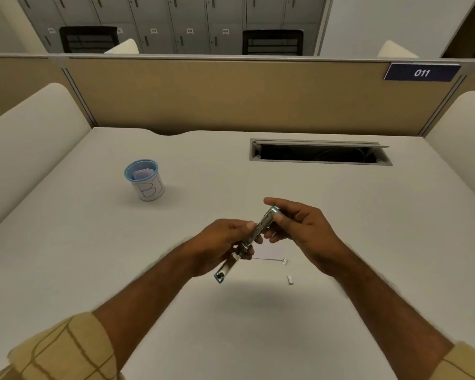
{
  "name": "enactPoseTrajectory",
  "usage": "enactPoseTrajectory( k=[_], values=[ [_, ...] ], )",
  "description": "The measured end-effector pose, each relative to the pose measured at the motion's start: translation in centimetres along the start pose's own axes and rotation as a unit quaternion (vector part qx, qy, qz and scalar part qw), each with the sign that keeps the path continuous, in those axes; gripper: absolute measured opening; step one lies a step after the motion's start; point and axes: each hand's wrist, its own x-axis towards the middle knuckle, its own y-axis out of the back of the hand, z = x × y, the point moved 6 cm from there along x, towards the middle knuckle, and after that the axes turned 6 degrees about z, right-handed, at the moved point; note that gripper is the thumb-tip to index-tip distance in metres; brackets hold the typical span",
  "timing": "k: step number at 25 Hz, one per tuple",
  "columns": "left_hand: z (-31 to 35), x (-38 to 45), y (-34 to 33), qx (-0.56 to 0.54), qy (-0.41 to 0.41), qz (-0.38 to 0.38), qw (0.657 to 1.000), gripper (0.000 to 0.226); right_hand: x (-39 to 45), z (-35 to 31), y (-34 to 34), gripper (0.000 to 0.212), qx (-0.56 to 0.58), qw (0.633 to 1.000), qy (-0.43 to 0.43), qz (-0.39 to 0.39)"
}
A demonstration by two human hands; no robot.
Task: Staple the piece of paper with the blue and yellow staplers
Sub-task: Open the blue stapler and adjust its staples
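I hold the blue stapler [258, 229] swung wide open above the middle of the desk, so mostly its metal inside shows. My left hand [225, 239] grips its lower metal arm, which points down toward me. My right hand [299, 223] pinches the upper end, where a bit of blue casing shows. Under my hands a pale piece of paper [269, 250] lies flat on the desk. Beside it lie a thin metal rod [266, 259] and a small strip of staples [290, 279]. No yellow stapler is in view.
A blue-rimmed cup [146, 181] with folded paper inside stands at the left middle of the white desk [93, 256]. An open cable slot [320, 152] is cut into the far right. A beige partition [231, 97] closes the back.
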Motion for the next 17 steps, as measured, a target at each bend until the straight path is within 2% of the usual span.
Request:
enactPoseTrajectory(
  k=[4, 6, 9, 12, 17],
  values=[
    [-1.7, -0.2, -0.3, -0.112, 0.036, 0.081, 0.99, 0.027, 0.3, 0.1, 0.3, 0.029, -0.123, 0.984, 0.044, 0.12],
    [-1.9, -0.4, -0.7, -0.211, 0.052, 0.102, 0.971, 0.03, -0.3, 0.3, 0.1, 0.026, -0.162, 0.97, 0.082, 0.159],
    [-1.7, -0.8, -1.4, -0.31, 0.058, 0.076, 0.946, 0.036, -0.8, 0.2, -0.9, 0.028, -0.188, 0.959, 0.138, 0.16],
    [-1.8, -0.9, -1.9, -0.336, 0.054, 0.067, 0.938, 0.034, -0.7, -0.3, -2.1, 0.033, -0.245, 0.941, 0.19, 0.135],
    [-2.4, -1.1, -2.0, -0.349, 0.055, 0.091, 0.931, 0.028, -0.7, 0.0, -2.8, 0.028, -0.278, 0.931, 0.201, 0.126]
  ],
)
